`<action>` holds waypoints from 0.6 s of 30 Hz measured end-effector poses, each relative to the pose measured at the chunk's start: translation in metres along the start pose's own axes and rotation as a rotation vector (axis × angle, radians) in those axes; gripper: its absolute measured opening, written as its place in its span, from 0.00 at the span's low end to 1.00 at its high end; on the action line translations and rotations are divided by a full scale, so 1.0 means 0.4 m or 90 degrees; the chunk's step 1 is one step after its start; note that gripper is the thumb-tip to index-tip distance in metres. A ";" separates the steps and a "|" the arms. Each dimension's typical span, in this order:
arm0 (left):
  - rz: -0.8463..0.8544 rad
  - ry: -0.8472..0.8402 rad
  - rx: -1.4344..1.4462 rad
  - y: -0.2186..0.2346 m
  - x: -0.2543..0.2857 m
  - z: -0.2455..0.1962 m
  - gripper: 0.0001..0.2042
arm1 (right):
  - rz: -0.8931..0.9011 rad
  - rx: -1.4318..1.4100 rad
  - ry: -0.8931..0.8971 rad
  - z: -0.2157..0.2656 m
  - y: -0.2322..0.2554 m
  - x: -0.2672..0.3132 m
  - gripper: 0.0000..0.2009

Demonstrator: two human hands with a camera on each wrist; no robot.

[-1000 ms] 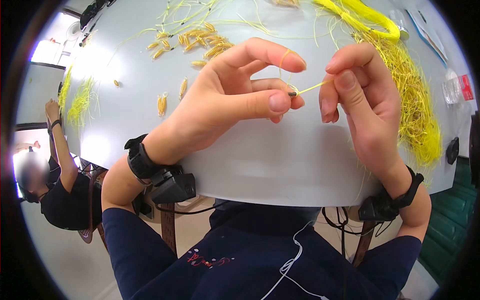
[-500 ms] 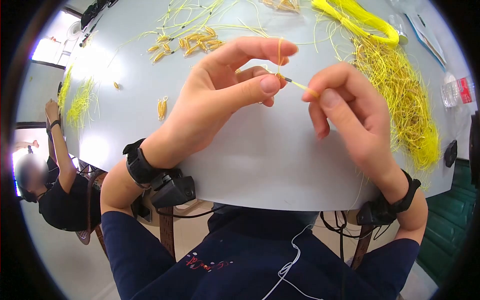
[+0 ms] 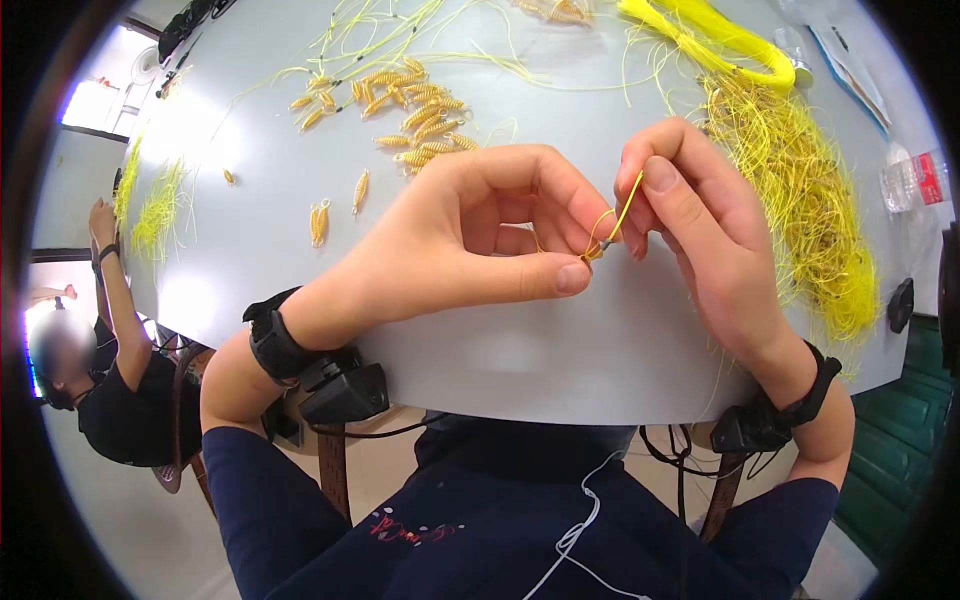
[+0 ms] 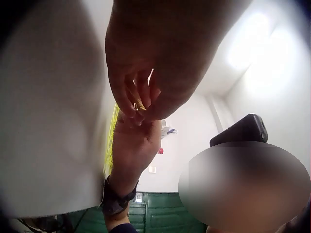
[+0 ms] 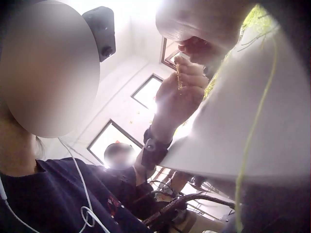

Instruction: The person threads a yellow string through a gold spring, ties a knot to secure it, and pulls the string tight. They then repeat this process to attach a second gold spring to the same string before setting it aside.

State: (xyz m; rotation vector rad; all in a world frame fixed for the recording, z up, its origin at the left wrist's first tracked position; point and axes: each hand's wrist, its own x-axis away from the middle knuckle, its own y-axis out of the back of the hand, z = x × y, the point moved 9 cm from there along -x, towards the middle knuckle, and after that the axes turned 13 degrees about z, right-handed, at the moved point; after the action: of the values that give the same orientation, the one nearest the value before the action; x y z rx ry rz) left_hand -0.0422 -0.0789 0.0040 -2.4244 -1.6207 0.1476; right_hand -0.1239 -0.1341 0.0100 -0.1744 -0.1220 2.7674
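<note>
My left hand [image 3: 480, 230] pinches a gold coiled spring between thumb and fingertips. Only its end shows in the head view, while its coils [image 5: 179, 77] appear in the right wrist view. A short dark sleeve [image 3: 606, 244] sits at the pinch, with a thin gold loop arching above it. From the sleeve a yellow cord [image 3: 628, 205] runs up to my right hand [image 3: 705, 215], whose thumb and forefinger pinch its upper end. The two hands are close together over the table, fingertips almost meeting.
Several gold springs [image 3: 435, 122] lie in a pile on the grey table [image 3: 500, 370]. Yellow cords [image 3: 400, 50] spread behind them. A large yellow cord bundle [image 3: 800, 190] covers the right side, near a plastic bottle [image 3: 912, 183]. Another person [image 3: 130, 390] sits at left.
My left hand has come down and turned, its forefinger dropping toward the thumb. The cord between the hands, earlier slanting down to the right, now rises steeply to my right fingertips.
</note>
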 end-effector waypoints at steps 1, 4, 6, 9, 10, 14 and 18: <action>0.000 0.002 0.001 0.000 0.001 -0.001 0.10 | 0.002 0.012 -0.005 0.000 0.001 0.000 0.07; 0.003 0.010 -0.004 0.000 0.000 -0.004 0.10 | 0.012 0.040 -0.004 0.005 -0.001 -0.002 0.07; -0.005 0.043 0.018 0.002 0.001 0.004 0.11 | 0.020 0.054 0.001 0.010 -0.004 -0.002 0.08; 0.005 0.057 0.008 -0.002 0.002 0.006 0.11 | 0.031 0.090 0.005 0.016 -0.010 -0.002 0.08; 0.005 0.057 0.008 -0.003 0.001 0.005 0.11 | 0.034 0.112 0.016 0.022 -0.012 -0.001 0.08; 0.014 0.040 -0.012 -0.007 0.000 0.001 0.07 | 0.053 0.122 0.039 0.027 -0.018 0.001 0.08; 0.054 -0.039 -0.052 -0.008 0.001 -0.009 0.06 | -0.028 0.045 0.019 0.026 0.007 0.002 0.09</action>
State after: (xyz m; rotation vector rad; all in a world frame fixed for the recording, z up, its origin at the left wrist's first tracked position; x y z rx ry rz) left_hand -0.0441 -0.0779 0.0084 -2.5763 -1.5789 0.1754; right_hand -0.1269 -0.1370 0.0198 -0.1921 -0.0192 2.7192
